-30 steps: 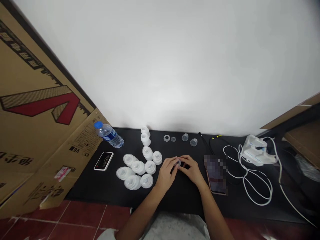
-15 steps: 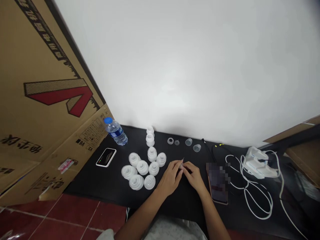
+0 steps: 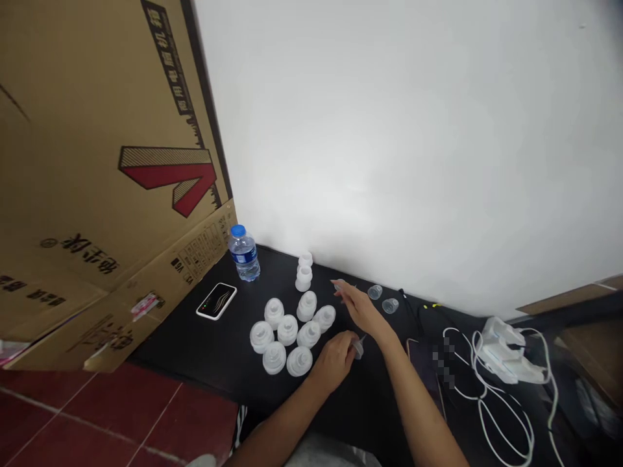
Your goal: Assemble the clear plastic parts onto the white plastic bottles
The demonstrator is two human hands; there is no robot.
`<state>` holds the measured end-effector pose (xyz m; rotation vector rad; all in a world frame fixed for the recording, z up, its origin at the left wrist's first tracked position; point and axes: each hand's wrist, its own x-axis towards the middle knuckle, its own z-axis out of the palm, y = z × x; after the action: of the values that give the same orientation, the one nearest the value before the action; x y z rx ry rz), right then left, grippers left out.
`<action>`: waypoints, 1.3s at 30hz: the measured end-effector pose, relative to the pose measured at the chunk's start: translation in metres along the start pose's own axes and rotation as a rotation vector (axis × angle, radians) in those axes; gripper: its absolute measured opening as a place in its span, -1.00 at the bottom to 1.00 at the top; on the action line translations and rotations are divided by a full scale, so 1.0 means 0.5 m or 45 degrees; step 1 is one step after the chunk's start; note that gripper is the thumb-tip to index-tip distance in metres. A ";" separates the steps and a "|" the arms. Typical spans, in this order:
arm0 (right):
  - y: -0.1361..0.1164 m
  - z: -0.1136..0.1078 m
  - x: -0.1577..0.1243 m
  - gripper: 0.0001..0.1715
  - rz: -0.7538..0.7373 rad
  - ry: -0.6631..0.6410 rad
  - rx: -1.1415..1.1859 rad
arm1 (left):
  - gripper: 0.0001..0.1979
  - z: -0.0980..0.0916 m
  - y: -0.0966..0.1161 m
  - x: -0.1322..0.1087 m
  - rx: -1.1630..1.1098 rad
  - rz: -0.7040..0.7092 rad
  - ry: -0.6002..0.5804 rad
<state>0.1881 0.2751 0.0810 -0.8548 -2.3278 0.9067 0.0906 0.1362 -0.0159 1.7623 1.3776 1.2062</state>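
Note:
My left hand (image 3: 337, 358) is closed on a translucent cone-shaped silicone piece (image 3: 359, 347), which sticks out past the fingertips on the right. Farther back, my right hand (image 3: 359, 306) stretches over the black table with its fingers extended. Its fingertips are at a small pale ring (image 3: 339, 284), partly covering it; whether they touch it I cannot tell. Two clear cup-shaped pieces, one nearer the wall (image 3: 374, 292) and one nearer me (image 3: 390, 305), lie right of that hand. Left of my hands stand several white round plastic parts (image 3: 287, 331), with more white collars (image 3: 304, 279) behind them.
A water bottle (image 3: 244, 254) and a white device with small lights (image 3: 217, 301) sit at the left, beside a large cardboard box (image 3: 160, 259). At the right lie a phone (image 3: 424, 370), a looped white cable (image 3: 506, 415) and a white plastic device (image 3: 509, 350).
My hands have parted. The right hand has moved away toward the wall, to the small ring, while the left keeps the silicone piece. The view has shifted slightly left.

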 end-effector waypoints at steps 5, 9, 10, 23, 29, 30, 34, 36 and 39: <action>-0.031 0.022 0.127 -0.28 -0.208 -0.270 -0.134 | -0.70 0.001 -0.002 0.002 -0.012 0.031 -0.022; -0.016 0.039 0.149 -0.52 -0.205 -0.190 -0.116 | -0.74 -0.005 0.001 0.004 0.043 0.137 -0.028; -0.007 0.042 0.143 -0.63 -0.172 -0.132 -0.086 | -0.77 -0.006 0.000 0.004 0.064 0.156 -0.026; 0.126 0.041 -0.163 -0.33 0.528 0.439 0.884 | -0.67 -0.014 0.004 -0.001 0.090 0.245 0.036; 0.120 0.073 -0.256 -0.12 0.510 0.613 1.169 | -0.73 -0.020 0.002 -0.001 -0.009 0.166 0.152; 0.116 0.076 -0.263 -0.19 0.489 0.600 1.143 | -0.78 -0.020 0.001 -0.001 -0.010 0.138 0.178; 0.098 0.084 -0.276 -0.31 0.429 0.481 0.972 | -0.88 -0.020 0.000 -0.002 0.037 0.075 0.181; 0.091 0.087 -0.277 -0.33 0.422 0.424 0.914 | -0.89 -0.020 0.003 0.000 0.053 0.123 0.157; 0.083 0.091 -0.275 -0.42 0.426 0.397 0.940 | -0.91 -0.021 0.009 0.006 0.077 0.192 0.192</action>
<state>0.2682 0.1839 -0.0084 -0.9672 -1.4273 1.5098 0.0828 0.1369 -0.0068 1.8781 1.3997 1.4169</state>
